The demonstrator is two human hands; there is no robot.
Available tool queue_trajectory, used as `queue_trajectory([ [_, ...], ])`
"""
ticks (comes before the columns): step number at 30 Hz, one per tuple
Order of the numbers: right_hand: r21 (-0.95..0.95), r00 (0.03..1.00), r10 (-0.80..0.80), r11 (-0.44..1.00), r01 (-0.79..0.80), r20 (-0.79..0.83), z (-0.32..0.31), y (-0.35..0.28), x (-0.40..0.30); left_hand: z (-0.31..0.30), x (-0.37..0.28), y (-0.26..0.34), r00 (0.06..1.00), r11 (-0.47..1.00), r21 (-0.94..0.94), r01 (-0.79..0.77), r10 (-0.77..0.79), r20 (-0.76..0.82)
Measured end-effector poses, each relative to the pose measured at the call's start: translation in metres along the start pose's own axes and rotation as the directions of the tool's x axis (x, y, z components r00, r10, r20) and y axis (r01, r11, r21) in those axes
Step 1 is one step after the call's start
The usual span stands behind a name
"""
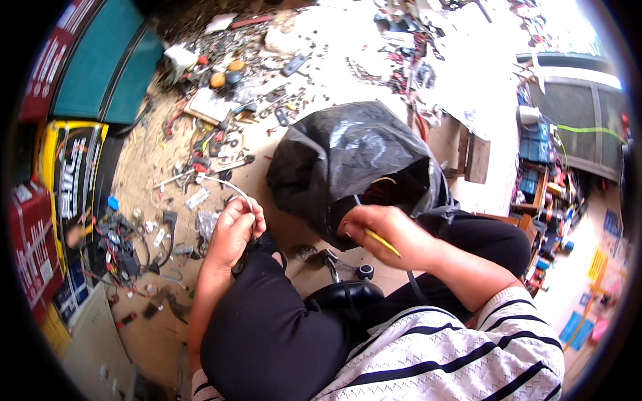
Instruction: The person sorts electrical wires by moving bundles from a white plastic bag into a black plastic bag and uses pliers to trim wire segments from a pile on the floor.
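My left hand (pixel 239 226) is closed around a thin whitish cable (pixel 231 185), which arcs up and leftward from my fingers over the littered floor. In front of me stands a large black plastic bag (pixel 346 140) with its mouth facing toward me and to the right. At the lower lip of that mouth is my right hand (pixel 388 235), gripping a thin yellow wire or cable (pixel 385 243) whose end sticks out toward me. The fingertips of this hand are partly hidden by the hand itself and the bag. A light curved strand (pixel 385 179) shows inside the dark opening.
Loose electrical parts (pixel 215 145) and a tangle of wires (pixel 123 245) cover the floor at left. Teal boxes (pixel 95 65) and red cartons (pixel 32 245) line the left side. A wooden block (pixel 477 159) lies beyond the bag. Crowded shelving (pixel 539 190) stands at right.
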State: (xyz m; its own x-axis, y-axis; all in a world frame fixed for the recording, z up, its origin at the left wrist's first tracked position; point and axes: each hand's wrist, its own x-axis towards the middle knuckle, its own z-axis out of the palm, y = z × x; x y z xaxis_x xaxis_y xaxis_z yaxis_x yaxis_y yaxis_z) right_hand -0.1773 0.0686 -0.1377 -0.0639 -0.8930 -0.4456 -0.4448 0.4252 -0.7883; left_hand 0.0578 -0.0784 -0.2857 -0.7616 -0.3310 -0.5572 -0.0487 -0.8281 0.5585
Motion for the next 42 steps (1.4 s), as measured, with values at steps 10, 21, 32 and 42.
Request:
queue_trajectory([
  [10,-0.584,0.956,0.096,0.774,-0.246,-0.276,-0.028,0.073,-0.005,0.105,0.063,-0.004,0.989,0.418,0.908,-0.032,-0.117,0.090],
  [21,-0.248,0.863,0.156,0.968,-0.037,0.480,-0.031,0.043,-0.039,0.104,0.040,0.067,0.986,0.994,-0.075,-0.082,0.069,-0.154],
  [32,0.398,0.617,0.446,0.889,-0.224,-0.649,-0.183,0.203,0.011,0.119,0.047,0.046,0.895,0.905,0.342,-0.254,0.354,-0.273],
  [42,0.035,0.374,0.570,0.579,-0.814,-0.731,-0.118,0.402,0.045,0.090,0.048,0.030,0.886,0.746,0.636,-0.197,0.413,-0.209],
])
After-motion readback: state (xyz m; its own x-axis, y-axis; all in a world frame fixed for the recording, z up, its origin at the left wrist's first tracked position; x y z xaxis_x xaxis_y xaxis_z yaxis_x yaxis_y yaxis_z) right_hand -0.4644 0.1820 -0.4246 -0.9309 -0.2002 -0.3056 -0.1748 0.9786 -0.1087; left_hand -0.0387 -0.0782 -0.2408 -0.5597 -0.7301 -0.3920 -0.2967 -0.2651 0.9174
